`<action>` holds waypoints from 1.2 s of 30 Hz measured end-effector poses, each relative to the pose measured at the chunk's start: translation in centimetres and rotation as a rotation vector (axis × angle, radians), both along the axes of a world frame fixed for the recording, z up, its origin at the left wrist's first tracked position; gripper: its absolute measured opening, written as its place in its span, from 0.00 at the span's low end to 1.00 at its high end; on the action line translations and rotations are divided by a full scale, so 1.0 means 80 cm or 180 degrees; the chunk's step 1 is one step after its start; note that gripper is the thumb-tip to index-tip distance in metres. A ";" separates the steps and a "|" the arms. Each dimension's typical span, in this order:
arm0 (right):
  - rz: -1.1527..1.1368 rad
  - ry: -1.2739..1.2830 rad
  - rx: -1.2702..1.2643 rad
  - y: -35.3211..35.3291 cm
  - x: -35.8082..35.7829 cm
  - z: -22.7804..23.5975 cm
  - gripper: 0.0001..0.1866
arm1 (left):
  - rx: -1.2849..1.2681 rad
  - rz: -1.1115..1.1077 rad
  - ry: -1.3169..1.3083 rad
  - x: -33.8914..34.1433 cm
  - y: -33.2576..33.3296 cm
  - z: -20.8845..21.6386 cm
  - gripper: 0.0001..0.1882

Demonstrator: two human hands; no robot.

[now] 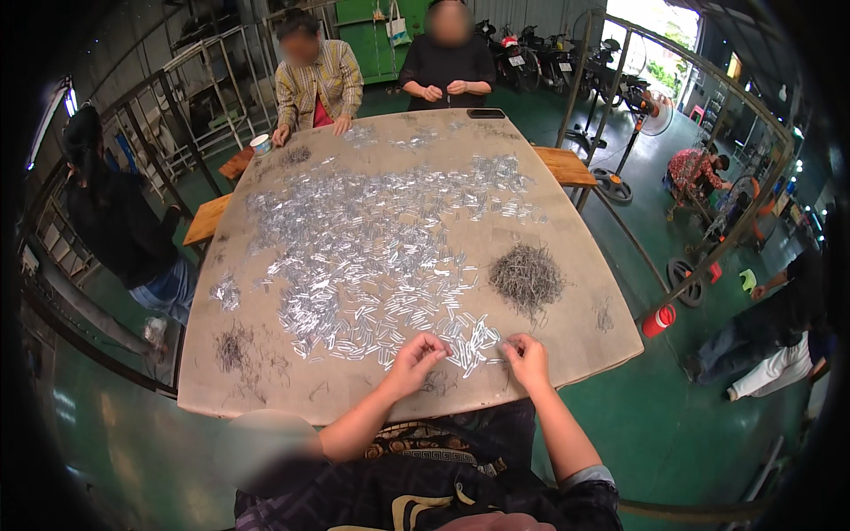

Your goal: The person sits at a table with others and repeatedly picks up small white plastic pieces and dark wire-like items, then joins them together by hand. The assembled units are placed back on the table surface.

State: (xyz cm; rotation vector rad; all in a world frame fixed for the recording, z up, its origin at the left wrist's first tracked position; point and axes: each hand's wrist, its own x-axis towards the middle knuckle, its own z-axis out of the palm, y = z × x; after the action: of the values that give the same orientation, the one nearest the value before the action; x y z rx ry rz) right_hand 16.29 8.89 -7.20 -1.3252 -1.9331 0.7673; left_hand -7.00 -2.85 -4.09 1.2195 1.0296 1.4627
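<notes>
Both of the person's hands work at the near edge of the tabletop (584,350), a big board covered in a tan sheet. The left hand (414,356) has its fingers curled together as if pinching one of the small silver metal pieces (372,257), though I cannot tell from here whether anything sits between the fingertips. The right hand (528,357) is loosely bunched just beside it, fingertips down among the same pieces; its grip is just as hard to read.

The silver pieces lie spread across most of the board, thickest through the middle and thinning toward the near edge. A heap of thin dark wire pins (528,278) sits toward the right edge, a little beyond the right hand, and a smaller dark scatter (232,350) lies near the left corner.

Two other people sit at the far edge with a paper cup (260,142) near the far left corner.

The risk I see: the parts are tiny and loose right up to the near edge, so a sweeping wrist could brush some onto the green floor (673,416), or drag pins into the silver pile.
</notes>
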 end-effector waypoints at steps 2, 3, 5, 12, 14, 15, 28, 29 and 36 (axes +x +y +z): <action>-0.0054 -0.0135 0.0154 0.011 0.000 -0.010 0.13 | -0.0006 -0.0075 -0.0117 0.014 -0.010 -0.010 0.04; -0.0093 -0.0204 0.0226 0.016 0.000 -0.015 0.14 | -0.0014 -0.0145 -0.0005 0.020 -0.014 -0.013 0.04; -0.0106 -0.0257 0.0357 0.027 -0.008 -0.026 0.14 | -0.0033 -0.0279 0.0212 0.030 -0.022 -0.016 0.04; 0.0007 -0.0658 0.0425 0.037 -0.028 -0.025 0.12 | 0.0031 -0.0301 0.0897 0.041 -0.033 -0.011 0.05; 0.0025 -0.0633 0.0234 0.032 -0.027 -0.024 0.09 | -0.0013 -0.0318 0.0840 0.040 -0.032 -0.012 0.04; 0.0019 -0.0622 0.0143 0.031 -0.025 -0.024 0.07 | -0.0025 -0.0342 0.0789 0.040 -0.032 -0.010 0.04; 0.0383 0.1528 -0.1731 0.000 0.003 0.020 0.08 | -0.0250 -0.0224 -0.0066 0.078 -0.009 -0.009 0.03; 0.0329 0.1756 -0.1786 -0.015 0.011 0.040 0.08 | -0.0229 -0.0255 -0.0020 0.085 -0.005 -0.006 0.03; -0.0019 0.2077 -0.1559 -0.101 0.068 0.102 0.08 | -0.0175 -0.0643 0.0284 0.135 0.007 0.020 0.03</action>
State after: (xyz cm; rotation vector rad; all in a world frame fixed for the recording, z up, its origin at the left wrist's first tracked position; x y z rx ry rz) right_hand 21.72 0.81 0.92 -1.1367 -1.2599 1.5184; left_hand 3.82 -2.32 -2.50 1.3186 0.9689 1.2266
